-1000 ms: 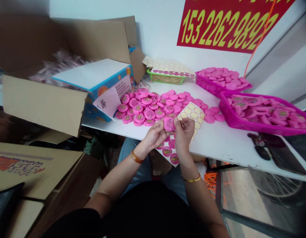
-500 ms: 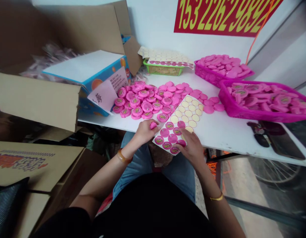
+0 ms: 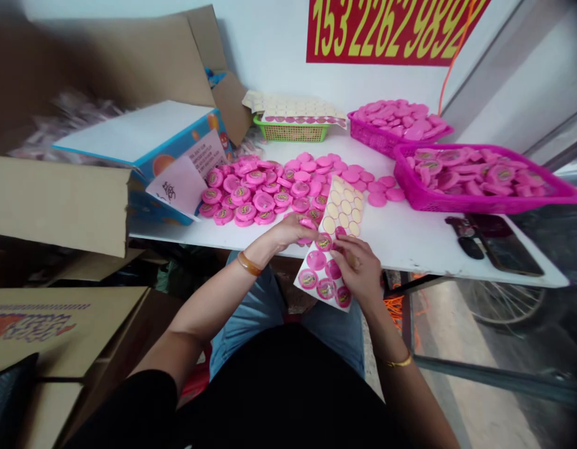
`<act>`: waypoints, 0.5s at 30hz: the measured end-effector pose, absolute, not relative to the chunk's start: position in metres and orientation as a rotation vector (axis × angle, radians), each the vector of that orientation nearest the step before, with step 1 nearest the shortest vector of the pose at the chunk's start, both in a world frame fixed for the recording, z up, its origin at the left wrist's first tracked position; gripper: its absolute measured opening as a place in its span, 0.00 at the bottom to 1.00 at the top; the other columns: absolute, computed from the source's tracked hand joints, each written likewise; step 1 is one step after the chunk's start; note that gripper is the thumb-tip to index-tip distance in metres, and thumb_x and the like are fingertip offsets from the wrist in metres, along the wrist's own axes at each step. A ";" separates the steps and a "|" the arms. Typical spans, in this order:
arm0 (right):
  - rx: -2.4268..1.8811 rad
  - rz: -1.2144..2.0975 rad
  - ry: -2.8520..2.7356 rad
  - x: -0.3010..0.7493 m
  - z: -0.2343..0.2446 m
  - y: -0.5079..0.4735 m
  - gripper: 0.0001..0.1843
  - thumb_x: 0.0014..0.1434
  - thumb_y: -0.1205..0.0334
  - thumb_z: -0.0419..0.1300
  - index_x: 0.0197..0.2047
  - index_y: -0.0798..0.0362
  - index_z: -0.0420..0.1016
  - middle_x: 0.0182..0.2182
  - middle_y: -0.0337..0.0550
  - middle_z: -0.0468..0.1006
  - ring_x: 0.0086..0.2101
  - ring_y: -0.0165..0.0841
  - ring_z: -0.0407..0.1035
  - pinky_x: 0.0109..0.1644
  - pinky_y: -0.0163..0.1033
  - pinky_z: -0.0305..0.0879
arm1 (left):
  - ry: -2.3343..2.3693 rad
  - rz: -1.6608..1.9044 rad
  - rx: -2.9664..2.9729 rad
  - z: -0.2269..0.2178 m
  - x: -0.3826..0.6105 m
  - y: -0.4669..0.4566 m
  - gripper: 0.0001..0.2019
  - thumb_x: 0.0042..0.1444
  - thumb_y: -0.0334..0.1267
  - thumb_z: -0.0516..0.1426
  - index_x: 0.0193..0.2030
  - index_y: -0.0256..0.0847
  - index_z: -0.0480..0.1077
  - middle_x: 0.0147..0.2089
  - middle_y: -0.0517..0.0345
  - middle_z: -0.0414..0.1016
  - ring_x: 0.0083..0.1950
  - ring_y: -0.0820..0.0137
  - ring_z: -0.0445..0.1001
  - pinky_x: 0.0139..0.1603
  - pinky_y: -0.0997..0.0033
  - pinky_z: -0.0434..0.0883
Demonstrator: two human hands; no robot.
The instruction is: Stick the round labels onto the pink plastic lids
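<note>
My left hand (image 3: 288, 231) is closed around a pink round plastic case (image 3: 308, 224), its thumb reaching to the upper left of a sticker sheet (image 3: 343, 209). The sheet slants over the table's front edge, with pink round stickers on its lower part and bare cream circles above. Over the sheet, the thumb and fingers of my right hand (image 3: 358, 262) pinch at the edge of a round pink sticker (image 3: 324, 242). Whether that sticker is fully off its backing I cannot tell. Just beyond my left hand lies a heap of pink cases (image 3: 264, 201), several with printed stickers on top.
Two magenta baskets (image 3: 485, 204) of pink cases stand at the right. A green basket (image 3: 293, 131) with sticker sheets is at the back. A phone (image 3: 513, 246) lies at the right edge. Open cardboard boxes (image 3: 59, 202) and a blue carton (image 3: 176, 140) crowd the left.
My right hand has shifted from the sheet's lower right edge to the stickers in its middle. My left hand, with the case, has moved up and right against the sheet. The view has swung right.
</note>
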State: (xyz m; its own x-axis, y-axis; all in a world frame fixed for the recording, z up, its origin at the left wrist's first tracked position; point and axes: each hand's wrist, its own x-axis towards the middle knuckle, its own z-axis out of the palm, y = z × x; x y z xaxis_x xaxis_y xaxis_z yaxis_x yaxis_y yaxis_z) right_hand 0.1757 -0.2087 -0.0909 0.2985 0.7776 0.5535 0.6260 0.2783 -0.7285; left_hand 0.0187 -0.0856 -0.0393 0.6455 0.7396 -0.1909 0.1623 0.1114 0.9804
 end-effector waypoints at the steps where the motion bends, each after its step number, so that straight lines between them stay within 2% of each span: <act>1: -1.418 0.157 -1.416 0.175 -0.089 -0.205 0.13 0.57 0.59 0.62 0.46 0.48 0.79 0.46 0.46 0.79 0.49 0.38 0.71 0.57 0.48 0.66 | 0.784 0.479 1.447 -0.040 0.019 -0.084 0.14 0.34 0.36 0.68 0.25 0.34 0.70 0.20 0.62 0.68 0.20 0.79 0.64 0.21 0.79 0.59; 5: -1.446 0.175 -1.367 0.169 -0.086 -0.191 0.13 0.57 0.58 0.62 0.45 0.49 0.79 0.43 0.47 0.78 0.46 0.38 0.72 0.54 0.47 0.68 | 0.716 0.429 1.491 -0.045 0.020 -0.083 0.16 0.33 0.33 0.68 0.30 0.35 0.69 0.23 0.63 0.69 0.23 0.78 0.67 0.23 0.78 0.61; 10: -1.458 0.193 -1.222 0.163 -0.079 -0.190 0.11 0.55 0.56 0.64 0.41 0.50 0.81 0.36 0.44 0.77 0.39 0.36 0.73 0.48 0.44 0.70 | 0.593 0.587 1.504 -0.047 0.022 -0.086 0.13 0.36 0.31 0.65 0.30 0.36 0.68 0.26 0.66 0.67 0.25 0.80 0.64 0.25 0.78 0.60; 15: -1.451 0.238 -1.172 0.165 -0.063 -0.196 0.09 0.55 0.56 0.63 0.38 0.49 0.82 0.33 0.42 0.78 0.35 0.34 0.74 0.41 0.41 0.70 | 0.478 0.698 1.675 -0.039 0.029 -0.084 0.09 0.37 0.29 0.64 0.28 0.35 0.69 0.30 0.63 0.69 0.32 0.77 0.67 0.36 0.76 0.64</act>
State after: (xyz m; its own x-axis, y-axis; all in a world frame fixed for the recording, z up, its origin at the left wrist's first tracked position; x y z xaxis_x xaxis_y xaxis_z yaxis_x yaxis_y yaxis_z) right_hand 0.1646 -0.1956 -0.0626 0.4719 0.7484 0.4661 0.5070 0.2022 -0.8379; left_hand 0.0291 -0.0838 -0.0392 0.7358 0.6504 0.1888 -0.0585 -0.2167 0.9745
